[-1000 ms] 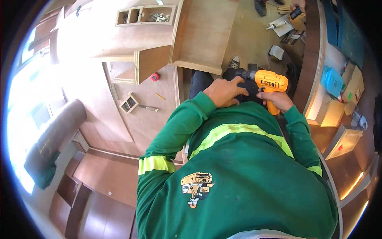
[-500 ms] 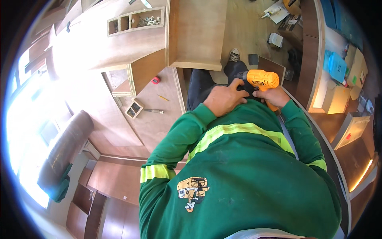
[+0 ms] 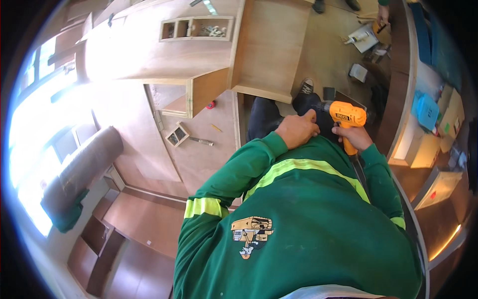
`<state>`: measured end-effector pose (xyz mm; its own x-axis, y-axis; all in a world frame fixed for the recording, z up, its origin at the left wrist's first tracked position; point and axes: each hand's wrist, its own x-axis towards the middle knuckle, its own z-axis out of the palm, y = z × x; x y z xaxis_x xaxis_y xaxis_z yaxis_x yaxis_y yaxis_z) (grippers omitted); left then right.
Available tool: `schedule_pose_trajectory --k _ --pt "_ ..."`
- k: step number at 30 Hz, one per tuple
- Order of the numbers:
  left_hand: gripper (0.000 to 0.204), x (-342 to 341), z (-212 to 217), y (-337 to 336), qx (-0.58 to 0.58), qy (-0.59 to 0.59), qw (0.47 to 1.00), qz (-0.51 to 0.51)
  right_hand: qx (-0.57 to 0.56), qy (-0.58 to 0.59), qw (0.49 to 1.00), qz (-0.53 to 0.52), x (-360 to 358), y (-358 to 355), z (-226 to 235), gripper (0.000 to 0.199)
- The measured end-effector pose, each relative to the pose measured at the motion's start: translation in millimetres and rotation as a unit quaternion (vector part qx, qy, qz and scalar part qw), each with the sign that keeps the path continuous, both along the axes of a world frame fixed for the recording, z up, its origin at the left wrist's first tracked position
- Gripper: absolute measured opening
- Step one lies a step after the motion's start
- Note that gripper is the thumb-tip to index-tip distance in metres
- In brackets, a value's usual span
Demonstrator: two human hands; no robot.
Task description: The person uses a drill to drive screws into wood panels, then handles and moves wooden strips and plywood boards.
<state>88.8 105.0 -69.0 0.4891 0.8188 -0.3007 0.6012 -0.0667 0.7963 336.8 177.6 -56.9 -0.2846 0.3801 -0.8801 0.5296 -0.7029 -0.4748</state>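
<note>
A person in a green long-sleeved top with lime reflective bands [image 3: 303, 167] sits or stands just short of a wide, brown plywood panel with raised pale edges [image 3: 269, 50]. The right hand [image 3: 354, 137], to the right of the panel's near end, is clamped around the handle of a yellow-orange cordless drill with a dark chuck [image 3: 348, 114]. The drill lies just off the panel's near right corner, its chuck aimed left. The left hand [image 3: 298, 130], right below the panel's near edge, is apart from the right, its fingers curled; whether it pinches anything cannot be told. Left of the panel's far part lies a pale wooden three-section tray [image 3: 196, 40]. Below and left of the panel are a small round red object [image 3: 210, 104], a thin yellow pencil [image 3: 216, 128] and a slim hand tool with a pale handle [image 3: 201, 141].
</note>
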Motion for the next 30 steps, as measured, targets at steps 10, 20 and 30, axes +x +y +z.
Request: schedule_pose_trajectory --k 10,20,30 --pt "0.024 -75.1 -4.6 -31.7 -0.201 -0.268 0.813 0.476 0.064 0.083 0.995 0.005 -9.0 31.5 20.0 0.03" --pt "0.024 -62.3 50.7 -33.7 -0.052 -0.425 0.688 0.586 0.077 0.265 0.955 0.112 -48.4 76.6 88.4 0.032" --pt "0.031 -89.0 64.1 -19.5 0.017 -0.469 0.713 0.521 0.134 0.262 0.954 0.056 -61.6 22.2 129.4 0.027"
